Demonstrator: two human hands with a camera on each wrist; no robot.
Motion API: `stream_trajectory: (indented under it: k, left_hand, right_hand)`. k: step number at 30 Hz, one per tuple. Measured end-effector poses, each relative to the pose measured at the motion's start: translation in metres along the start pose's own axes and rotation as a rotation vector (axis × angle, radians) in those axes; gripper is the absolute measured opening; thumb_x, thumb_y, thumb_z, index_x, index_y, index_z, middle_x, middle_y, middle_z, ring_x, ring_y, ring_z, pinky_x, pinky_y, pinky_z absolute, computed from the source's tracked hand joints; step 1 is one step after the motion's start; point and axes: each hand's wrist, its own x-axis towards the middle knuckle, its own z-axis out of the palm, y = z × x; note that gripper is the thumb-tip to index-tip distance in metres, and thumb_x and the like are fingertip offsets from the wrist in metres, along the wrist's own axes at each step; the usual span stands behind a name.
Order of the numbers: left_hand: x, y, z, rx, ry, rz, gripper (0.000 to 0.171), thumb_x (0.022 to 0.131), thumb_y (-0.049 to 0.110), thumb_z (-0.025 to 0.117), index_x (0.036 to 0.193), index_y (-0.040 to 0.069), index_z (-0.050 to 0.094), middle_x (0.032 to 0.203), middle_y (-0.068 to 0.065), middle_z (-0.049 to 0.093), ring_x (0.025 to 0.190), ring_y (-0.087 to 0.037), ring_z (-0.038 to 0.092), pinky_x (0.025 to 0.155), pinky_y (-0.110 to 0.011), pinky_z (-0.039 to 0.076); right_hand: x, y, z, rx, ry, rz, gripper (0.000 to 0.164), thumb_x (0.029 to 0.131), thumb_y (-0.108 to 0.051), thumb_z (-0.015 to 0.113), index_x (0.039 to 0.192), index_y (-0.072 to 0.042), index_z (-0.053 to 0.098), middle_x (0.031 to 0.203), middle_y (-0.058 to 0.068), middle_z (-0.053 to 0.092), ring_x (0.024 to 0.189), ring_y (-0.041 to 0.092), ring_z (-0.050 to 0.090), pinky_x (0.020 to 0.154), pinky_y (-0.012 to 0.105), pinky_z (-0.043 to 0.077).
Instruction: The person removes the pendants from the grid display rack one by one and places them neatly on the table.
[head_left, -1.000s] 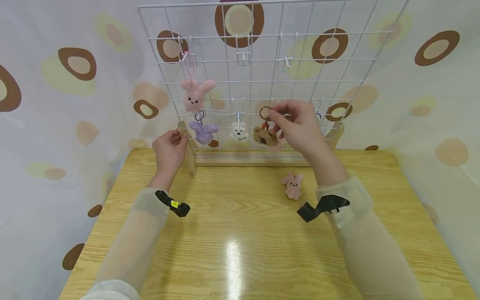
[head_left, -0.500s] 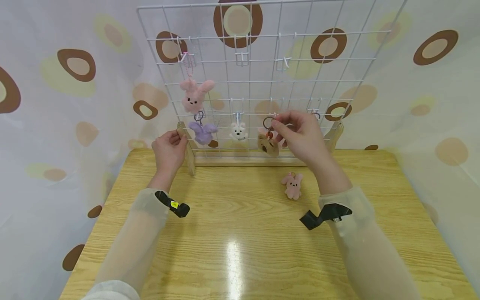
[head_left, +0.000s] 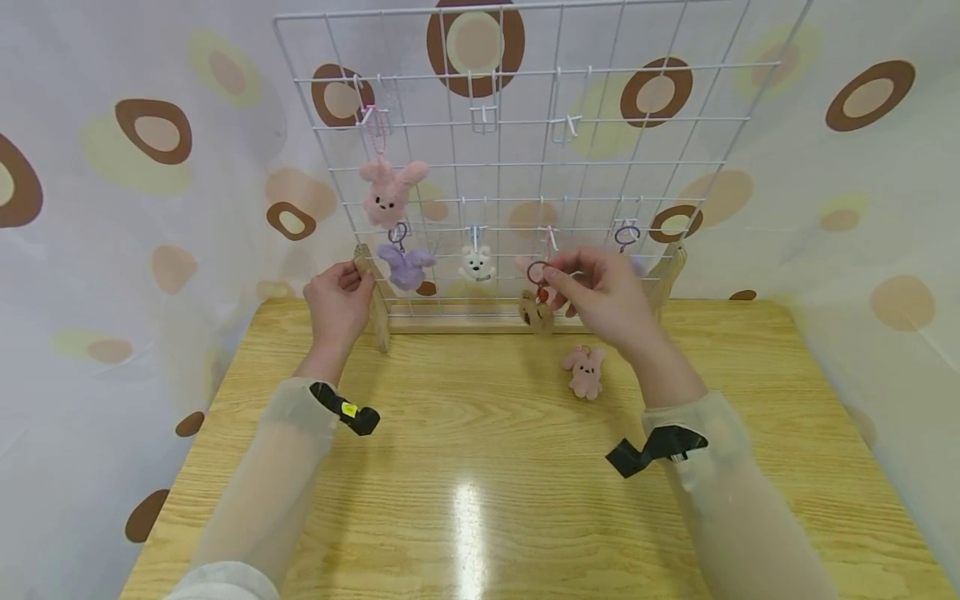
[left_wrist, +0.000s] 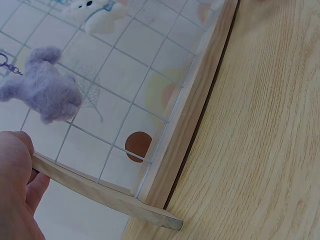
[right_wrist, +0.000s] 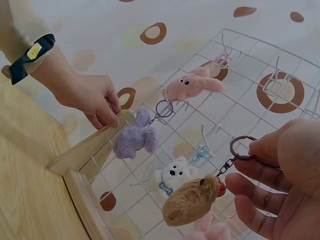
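My right hand [head_left: 606,292] pinches the metal ring of a brown plush bear keychain [head_left: 534,315] between thumb and index finger. In the right wrist view the bear [right_wrist: 192,200] dangles from its short chain and an orange-red bead, in front of the wire grid [right_wrist: 240,107]. At the rack's left end, my left hand [head_left: 340,304] grips the upper end of a wooden side post [head_left: 381,321]. Close to that hand hangs a purple plush keychain [head_left: 407,267]. Behind the bear, a pink plush [right_wrist: 212,230] on the grid is partly hidden.
A pink plush rabbit [head_left: 388,196] hangs upper left, and a white plush dog [head_left: 477,265] hangs mid-grid. Another purple keychain [head_left: 627,237] shows behind the right hand. Bare hooks [head_left: 568,127] project from the upper grid. A small pink rabbit keychain [head_left: 586,373] lies on the wooden table [head_left: 465,433].
My right hand has lowered with the brown bear keychain, drawing it down from the grid and uncovering the pink keychain's hook and the right purple ring. The left hand stays on the post.
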Motion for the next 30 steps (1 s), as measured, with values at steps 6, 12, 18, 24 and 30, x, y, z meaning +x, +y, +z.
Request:
stream_trajectory:
  k: [6,12,18,24,30]
  left_hand:
    - [-0.001,0.001,0.0,0.002,-0.01,-0.011,0.026,0.1,0.01,0.071,0.119,-0.009,0.074,0.11,-0.024,0.076,0.103,-0.031,0.076,0.087,-0.033,0.063]
    - [-0.001,0.002,-0.001,0.003,-0.013,-0.02,0.027,0.101,0.01,0.07,0.12,-0.009,0.074,0.111,-0.024,0.076,0.104,-0.031,0.076,0.088,-0.033,0.063]
    - [-0.001,0.002,-0.001,0.014,-0.009,-0.015,0.027,0.101,0.011,0.07,0.12,-0.008,0.074,0.111,-0.023,0.076,0.103,-0.03,0.076,0.087,-0.033,0.063]
    - [-0.002,0.002,-0.001,0.019,-0.003,-0.005,0.027,0.1,0.012,0.071,0.119,-0.008,0.075,0.109,-0.023,0.077,0.102,-0.029,0.077,0.087,-0.035,0.063]
    - [-0.002,0.003,-0.001,0.017,-0.004,-0.001,0.026,0.1,0.011,0.07,0.118,-0.008,0.075,0.108,-0.023,0.077,0.101,-0.029,0.077,0.086,-0.034,0.064]
  right_hand:
    - [-0.006,0.006,0.0,0.019,-0.017,0.017,0.022,0.106,-0.015,0.067,0.114,0.005,0.072,0.101,0.018,0.075,0.075,0.022,0.069,0.063,0.031,0.059]
    - [-0.014,0.015,0.001,0.031,-0.031,0.005,0.018,0.105,-0.01,0.067,0.112,0.006,0.072,0.099,0.019,0.075,0.075,0.026,0.07,0.066,0.031,0.062]
    - [-0.02,0.026,0.003,0.021,-0.032,0.021,0.016,0.105,-0.007,0.067,0.11,0.007,0.071,0.098,0.021,0.073,0.074,0.026,0.069,0.067,0.03,0.062]
    - [-0.026,0.04,0.008,0.041,-0.041,0.006,0.013,0.104,-0.005,0.068,0.108,0.008,0.071,0.094,0.023,0.071,0.071,0.023,0.068,0.063,0.029,0.061]
    - [-0.033,0.05,0.011,0.053,-0.064,0.041,0.014,0.105,-0.006,0.067,0.109,0.007,0.071,0.093,0.023,0.071,0.071,0.027,0.068,0.056,0.028,0.06]
